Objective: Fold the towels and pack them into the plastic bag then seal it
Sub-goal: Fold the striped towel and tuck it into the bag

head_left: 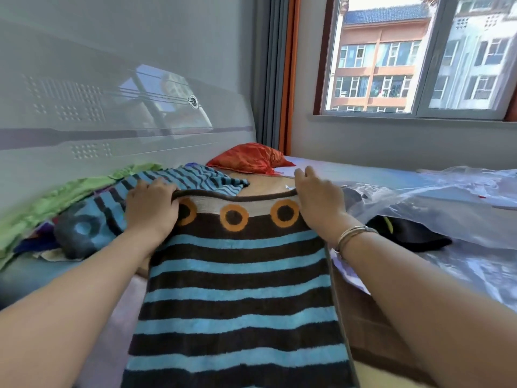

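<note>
On the bed (117,309), both hands pinch the striped towel (237,289)'s far corners, its length running away from the person.

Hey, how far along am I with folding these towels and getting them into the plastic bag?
Early on. Looks done: a dark item seems to lie in the clear plastic bag, though I can't tell what it is. In hand: your left hand and right hand grip the far corners of the striped towel, which looks mid-fold. Left: the pile of unfolded towels beside it, then packing and sealing the open bag.
</note>
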The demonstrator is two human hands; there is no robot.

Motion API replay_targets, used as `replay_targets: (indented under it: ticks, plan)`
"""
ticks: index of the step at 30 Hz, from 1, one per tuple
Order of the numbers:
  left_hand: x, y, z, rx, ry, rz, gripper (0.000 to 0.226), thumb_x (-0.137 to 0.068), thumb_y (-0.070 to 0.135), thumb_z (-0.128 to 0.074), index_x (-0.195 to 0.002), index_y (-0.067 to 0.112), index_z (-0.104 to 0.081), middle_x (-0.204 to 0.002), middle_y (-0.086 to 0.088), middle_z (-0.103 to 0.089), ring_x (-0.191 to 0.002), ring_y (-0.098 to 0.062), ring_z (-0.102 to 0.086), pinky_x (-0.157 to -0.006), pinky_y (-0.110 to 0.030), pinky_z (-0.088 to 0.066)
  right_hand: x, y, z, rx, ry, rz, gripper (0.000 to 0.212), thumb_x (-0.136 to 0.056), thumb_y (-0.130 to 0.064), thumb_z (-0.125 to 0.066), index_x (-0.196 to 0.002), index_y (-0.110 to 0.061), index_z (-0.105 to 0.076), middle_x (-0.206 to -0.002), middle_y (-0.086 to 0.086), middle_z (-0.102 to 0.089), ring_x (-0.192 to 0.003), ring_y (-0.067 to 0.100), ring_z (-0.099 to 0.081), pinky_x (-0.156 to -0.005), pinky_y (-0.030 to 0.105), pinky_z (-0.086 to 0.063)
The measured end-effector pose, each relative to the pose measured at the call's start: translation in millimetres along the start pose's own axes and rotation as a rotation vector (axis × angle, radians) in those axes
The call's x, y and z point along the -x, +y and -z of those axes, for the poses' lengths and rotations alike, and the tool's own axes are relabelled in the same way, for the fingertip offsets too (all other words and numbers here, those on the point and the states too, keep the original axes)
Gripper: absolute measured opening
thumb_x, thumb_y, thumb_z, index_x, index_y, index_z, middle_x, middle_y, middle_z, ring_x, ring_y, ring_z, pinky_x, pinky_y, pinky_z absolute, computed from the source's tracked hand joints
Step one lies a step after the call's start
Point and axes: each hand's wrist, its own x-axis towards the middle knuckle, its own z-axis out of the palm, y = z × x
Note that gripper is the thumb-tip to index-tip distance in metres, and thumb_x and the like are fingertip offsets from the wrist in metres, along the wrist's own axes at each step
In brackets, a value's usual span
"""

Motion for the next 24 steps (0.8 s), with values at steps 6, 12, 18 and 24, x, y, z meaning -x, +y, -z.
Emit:
replay_targets:
  ticks: [6,12,18,24]
  plan:
    - [6,-9,-62,-0.136,-0.298,0.192,0.068,-0.090,0.041,-0.059,-0.146,0.017,-0.029,-0.147,-0.007,-0.035,-0.129,-0.037,-0.033,-0.106,-0.046,-0.035,-12,-21,-60,-0.146,-0.409,-0.078,0.057,-0.093,-0.006,-0.051,-0.144,0.001,-0.027,-0.140,0.019,-0.042,-0.124,0.036,-0.049,-0.089,0.042,-0.050]
    - [51,-28,-56,0.129,-0.274,0.332,0.055,-0.088,0.039,-0.062,-0.132,0.011,-0.044,-0.132,-0.014,-0.048,-0.118,-0.035,-0.047,-0.098,-0.043,-0.040,35,-49,-54,-0.264,-0.536,0.088,0.039,-0.093,-0.005,-0.050,-0.131,0.000,-0.043,-0.132,0.019,-0.045,-0.116,0.037,-0.054,-0.083,0.037,-0.046]
    - [139,-22,-17,0.535,-0.396,0.678,0.054,-0.088,0.035,-0.066,-0.128,0.003,-0.048,-0.126,-0.013,-0.057,-0.116,-0.030,-0.053,-0.094,-0.037,-0.042,91,-73,-40,-0.358,-0.684,0.068,0.046,-0.098,-0.025,-0.045,-0.138,-0.003,-0.036,-0.141,0.018,-0.040,-0.127,0.038,-0.043,-0.099,0.048,-0.043]
    - [210,-29,14,0.961,-0.578,0.859,0.031,-0.092,0.028,-0.062,-0.114,0.007,-0.054,-0.112,-0.012,-0.061,-0.104,-0.028,-0.058,-0.083,-0.041,-0.050,148,-75,-42,-0.364,-0.771,0.014,0.074,-0.096,-0.064,-0.021,-0.155,-0.025,-0.001,-0.162,0.008,0.008,-0.148,0.034,0.009,-0.112,0.067,0.000]
